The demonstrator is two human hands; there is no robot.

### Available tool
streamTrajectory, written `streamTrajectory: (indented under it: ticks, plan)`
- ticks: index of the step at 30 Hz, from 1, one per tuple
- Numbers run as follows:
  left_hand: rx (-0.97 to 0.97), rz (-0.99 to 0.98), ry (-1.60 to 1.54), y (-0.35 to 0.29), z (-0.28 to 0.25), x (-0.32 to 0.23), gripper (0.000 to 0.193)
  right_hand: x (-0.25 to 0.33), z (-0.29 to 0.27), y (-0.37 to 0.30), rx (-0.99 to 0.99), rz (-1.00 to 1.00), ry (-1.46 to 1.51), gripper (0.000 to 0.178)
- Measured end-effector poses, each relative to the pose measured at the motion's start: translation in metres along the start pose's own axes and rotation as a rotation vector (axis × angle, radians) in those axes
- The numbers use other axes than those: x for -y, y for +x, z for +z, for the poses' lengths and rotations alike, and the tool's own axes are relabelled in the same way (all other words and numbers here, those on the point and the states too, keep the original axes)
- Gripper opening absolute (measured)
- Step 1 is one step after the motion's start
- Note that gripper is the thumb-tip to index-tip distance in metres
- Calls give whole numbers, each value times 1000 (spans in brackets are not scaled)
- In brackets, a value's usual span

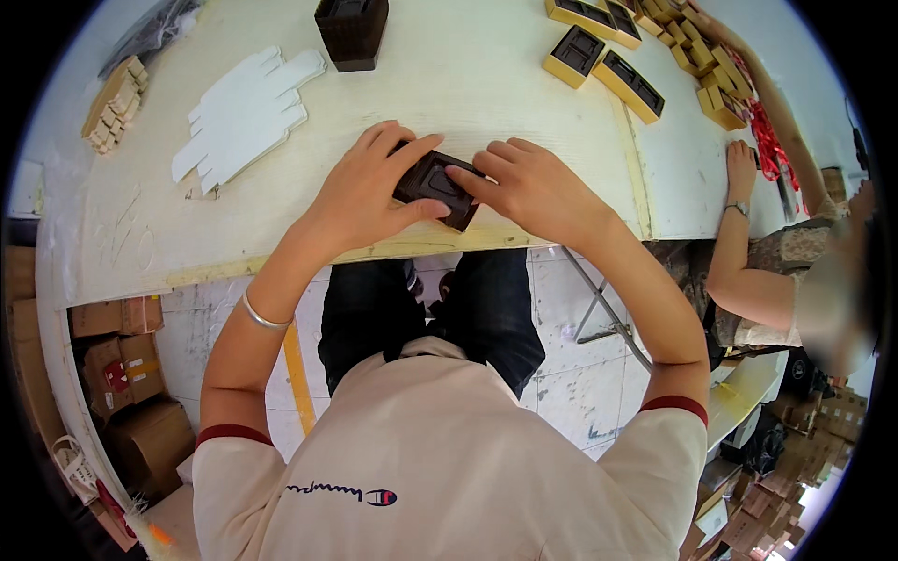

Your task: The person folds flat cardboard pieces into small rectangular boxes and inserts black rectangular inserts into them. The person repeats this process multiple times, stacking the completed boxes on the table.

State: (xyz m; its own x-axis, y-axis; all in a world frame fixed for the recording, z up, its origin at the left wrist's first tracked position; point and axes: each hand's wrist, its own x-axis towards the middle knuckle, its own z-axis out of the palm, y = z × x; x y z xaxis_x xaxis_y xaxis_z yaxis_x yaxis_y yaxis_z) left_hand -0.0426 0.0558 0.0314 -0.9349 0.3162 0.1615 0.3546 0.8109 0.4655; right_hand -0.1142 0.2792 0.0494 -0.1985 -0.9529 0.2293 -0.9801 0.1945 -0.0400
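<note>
A black moulded plastic tray (438,187) with shaped recesses lies tilted near the table's front edge. My left hand (369,182) is closed round its left end, fingers over the far side and thumb across the near part. My right hand (533,187) has its fingers bent at the tray's right end, one digit pressing into the recess. Beyond them stands a stack of similar black trays (353,33). To the left lies a pile of flat white card blanks (245,117).
Gold boxes with black inserts (573,56) stand at the far right, with more gold boxes (716,79) beyond. Red ribbons (769,140) lie near a co-worker's hand (741,161). Small cream-coloured pieces (116,105) sit at the far left. Cardboard boxes (150,439) are below the table.
</note>
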Motion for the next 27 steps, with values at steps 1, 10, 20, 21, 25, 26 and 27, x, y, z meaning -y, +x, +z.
streamTrajectory:
  ticks: [1,10,20,21,25,26,27]
  plan:
    - [67,-39,9,3,-6,-1,71,-3,1,2,18,-9,-34,40]
    - [23,113,177,-6,3,-3,64,31,22,-9,-219,369,541,40]
    - [62,102,314,-16,4,-1,73,44,39,-3,-265,337,188,43]
    - [83,106,297,-15,2,1,73,41,43,-2,-277,343,229,44]
    - [114,103,118,-12,-1,5,74,36,48,-7,-306,343,332,44]
    - [-1,65,74,-15,-3,7,73,33,45,-12,-322,348,325,43]
    - [-115,27,29,-20,-7,12,72,27,41,-21,-337,352,319,42]
